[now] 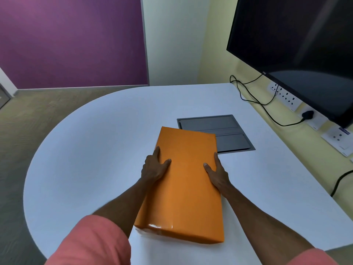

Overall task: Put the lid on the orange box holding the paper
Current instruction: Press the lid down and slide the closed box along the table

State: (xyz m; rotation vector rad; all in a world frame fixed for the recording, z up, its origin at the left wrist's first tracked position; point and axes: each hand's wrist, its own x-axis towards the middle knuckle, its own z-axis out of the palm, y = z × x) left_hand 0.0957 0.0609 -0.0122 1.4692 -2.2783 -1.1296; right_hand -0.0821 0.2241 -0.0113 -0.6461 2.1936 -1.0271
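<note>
Head view: both hands hold the orange lid (188,180) from its two long sides, over the middle of the white desk (86,169).

At the near left corner, a bit of white shows under the lid's edge; if it is paper or the box, I cannot tell. The left hand (155,169) has a spread grip, thumb on top and fingers along the left side. The right hand (216,172) does the same on the right side. Just behind the lid, a grey panel (227,131) is set in the desk, partly covered by the lid's far corner. A dark screen (298,44) and wall sockets (284,95) with black cables are at the right. Pink sleeves (91,241) are at the bottom edge.
</note>
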